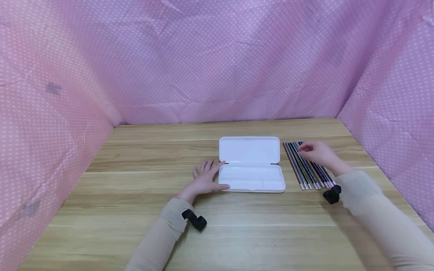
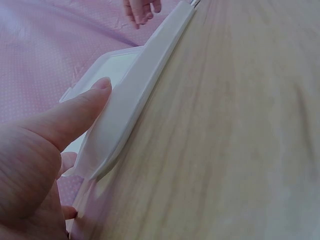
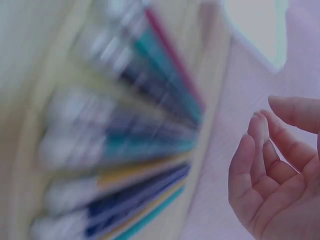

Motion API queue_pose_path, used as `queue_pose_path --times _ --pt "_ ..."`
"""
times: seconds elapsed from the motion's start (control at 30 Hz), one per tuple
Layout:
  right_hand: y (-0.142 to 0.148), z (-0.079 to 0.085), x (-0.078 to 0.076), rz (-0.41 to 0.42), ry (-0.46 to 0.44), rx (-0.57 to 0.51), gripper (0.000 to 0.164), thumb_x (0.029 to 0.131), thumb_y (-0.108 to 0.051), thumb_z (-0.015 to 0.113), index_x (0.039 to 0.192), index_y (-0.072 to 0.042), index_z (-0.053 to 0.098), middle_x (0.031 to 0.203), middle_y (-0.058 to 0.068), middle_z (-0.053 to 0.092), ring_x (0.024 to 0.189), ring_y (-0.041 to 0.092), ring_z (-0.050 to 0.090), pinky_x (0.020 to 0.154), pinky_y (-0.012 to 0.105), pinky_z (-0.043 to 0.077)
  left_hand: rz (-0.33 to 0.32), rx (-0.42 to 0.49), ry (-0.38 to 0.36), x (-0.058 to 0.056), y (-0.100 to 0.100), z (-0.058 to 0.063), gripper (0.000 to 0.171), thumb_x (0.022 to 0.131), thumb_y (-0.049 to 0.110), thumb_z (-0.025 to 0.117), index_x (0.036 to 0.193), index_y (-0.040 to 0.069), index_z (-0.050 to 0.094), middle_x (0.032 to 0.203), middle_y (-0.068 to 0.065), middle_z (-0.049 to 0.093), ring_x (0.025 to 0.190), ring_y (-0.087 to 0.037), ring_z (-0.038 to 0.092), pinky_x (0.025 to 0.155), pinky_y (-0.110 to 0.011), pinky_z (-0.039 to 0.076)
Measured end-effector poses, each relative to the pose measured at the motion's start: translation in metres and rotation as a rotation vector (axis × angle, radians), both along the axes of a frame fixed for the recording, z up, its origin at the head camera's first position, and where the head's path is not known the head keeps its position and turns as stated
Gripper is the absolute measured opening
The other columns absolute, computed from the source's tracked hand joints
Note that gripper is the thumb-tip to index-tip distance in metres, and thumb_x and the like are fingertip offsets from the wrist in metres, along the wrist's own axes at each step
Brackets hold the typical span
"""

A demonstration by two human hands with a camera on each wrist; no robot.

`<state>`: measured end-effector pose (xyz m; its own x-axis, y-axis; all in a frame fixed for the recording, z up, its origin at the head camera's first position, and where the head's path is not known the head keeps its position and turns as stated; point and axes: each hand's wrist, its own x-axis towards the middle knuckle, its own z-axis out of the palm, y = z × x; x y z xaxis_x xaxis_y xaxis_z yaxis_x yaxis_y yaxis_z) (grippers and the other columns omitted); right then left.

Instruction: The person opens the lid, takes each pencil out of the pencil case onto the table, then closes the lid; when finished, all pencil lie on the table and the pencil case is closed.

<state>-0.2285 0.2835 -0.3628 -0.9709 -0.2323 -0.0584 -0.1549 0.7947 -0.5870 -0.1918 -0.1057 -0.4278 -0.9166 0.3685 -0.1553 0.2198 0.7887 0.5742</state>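
Note:
A white pencil case [image 1: 251, 172] lies on the table with its lid [image 1: 249, 149] opened back. My left hand [image 1: 205, 182] is at the case's left side, fingers spread; its thumb rests on the front left edge of the case [image 2: 125, 95], and the index finger reaches the hinge side. Right of the case, several pencils [image 1: 295, 165] lie side by side, eraser ends toward me. Over their far part hovers my right hand [image 1: 318, 153], loosely bent, with nothing between thumb and fingers. The right wrist view shows the pencils [image 3: 150, 125] blurred, apart from the hand.
The wooden table [image 1: 135, 210] carries the case and pencils. Pink dotted cloth [image 1: 203, 67] hangs behind the table and along both sides. The case's base has low dividers [image 1: 263, 183] inside. Black wrist cameras [image 1: 196, 220] sit on both sleeves.

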Motion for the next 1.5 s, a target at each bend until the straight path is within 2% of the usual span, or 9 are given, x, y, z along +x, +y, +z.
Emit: queue_pose_path --times 0.17,0.4,0.57,0.7,0.87,1.0,1.1,1.4,1.5 --pt "-0.035 0.008 0.001 0.057 0.078 -0.022 0.025 0.090 -0.015 0.062 0.105 0.005 0.066 0.095 0.016 0.065 0.081 0.017 0.054 0.071 0.028 0.045 0.002 0.003 -0.001 0.000 0.000 0.000 0.087 0.078 0.051 0.072 0.149 0.032 0.026 0.158 -0.016 0.007 0.144 -0.040 -0.002 0.105 -0.066 -0.013" --pt "-0.069 0.007 0.000 0.082 0.040 -0.083 0.024 0.092 -0.014 0.059 0.107 0.003 0.064 0.096 0.015 0.063 0.084 0.021 0.054 0.069 0.027 0.046 0.006 -0.002 0.000 0.000 -0.001 -0.001 0.087 0.077 0.051 0.072 0.149 0.032 0.026 0.158 -0.016 0.008 0.144 -0.041 -0.002 0.105 -0.066 -0.012" --pt "-0.087 0.004 -0.006 0.068 0.056 -0.091 0.025 0.093 -0.014 0.058 0.112 0.001 0.063 0.109 0.019 0.063 0.101 0.031 0.057 0.086 0.041 0.049 0.010 -0.005 -0.001 0.001 -0.001 -0.001 0.088 0.077 0.052 0.072 0.149 0.032 0.026 0.158 -0.015 0.008 0.144 -0.040 -0.002 0.105 -0.066 -0.011" --pt "-0.101 0.003 -0.011 0.039 0.094 -0.094 0.032 0.093 -0.014 0.058 0.121 0.000 0.058 0.126 0.022 0.056 0.121 0.038 0.047 0.102 0.053 0.037 0.007 -0.001 -0.002 0.001 -0.001 -0.001 0.087 0.077 0.051 0.072 0.149 0.032 0.026 0.158 -0.016 0.008 0.144 -0.040 -0.002 0.105 -0.066 -0.012" --pt "-0.117 0.001 -0.018 0.051 0.181 -0.013 0.048 0.090 -0.019 0.063 0.133 -0.001 0.049 0.140 0.024 0.043 0.133 0.043 0.030 0.109 0.060 0.020 0.005 -0.002 -0.002 0.001 0.000 0.000 0.088 0.078 0.050 0.072 0.150 0.031 0.026 0.158 -0.016 0.008 0.144 -0.041 -0.002 0.105 -0.065 -0.011" --pt "-0.125 -0.002 -0.022 0.071 0.179 0.056 0.059 0.088 -0.029 0.065 0.138 -0.004 0.045 0.146 0.022 0.036 0.139 0.044 0.015 0.109 0.066 0.004 0.006 -0.005 0.009 0.000 0.000 -0.001 0.087 0.077 0.050 0.072 0.149 0.031 0.027 0.157 -0.017 0.008 0.143 -0.041 0.000 0.105 -0.066 -0.011" --pt "-0.128 -0.003 -0.022 0.073 0.136 0.070 0.062 0.088 -0.035 0.064 0.140 -0.007 0.043 0.147 0.021 0.036 0.141 0.045 0.010 0.108 0.066 0.001 0.008 -0.004 0.007 0.000 0.000 -0.002 0.087 0.077 0.051 0.072 0.149 0.032 0.027 0.157 -0.017 0.008 0.143 -0.041 -0.001 0.105 -0.066 -0.011" --pt "-0.124 -0.003 -0.022 0.093 0.107 0.039 0.061 0.090 -0.033 0.061 0.142 -0.008 0.040 0.145 0.021 0.038 0.138 0.046 0.016 0.110 0.062 -0.001 0.004 0.004 0.012 -0.001 0.000 -0.001 0.089 0.077 0.050 0.072 0.150 0.031 0.024 0.158 -0.016 0.009 0.144 -0.040 -0.001 0.105 -0.066 -0.011" --pt "-0.120 -0.003 -0.019 0.099 0.128 0.014 0.060 0.090 -0.031 0.062 0.141 -0.008 0.041 0.144 0.020 0.039 0.137 0.044 0.020 0.109 0.062 -0.001 0.021 0.039 0.014 -0.001 0.001 0.000 0.095 0.075 0.047 0.076 0.150 0.020 0.023 0.156 -0.016 0.016 0.144 -0.038 0.005 0.106 -0.065 -0.011"
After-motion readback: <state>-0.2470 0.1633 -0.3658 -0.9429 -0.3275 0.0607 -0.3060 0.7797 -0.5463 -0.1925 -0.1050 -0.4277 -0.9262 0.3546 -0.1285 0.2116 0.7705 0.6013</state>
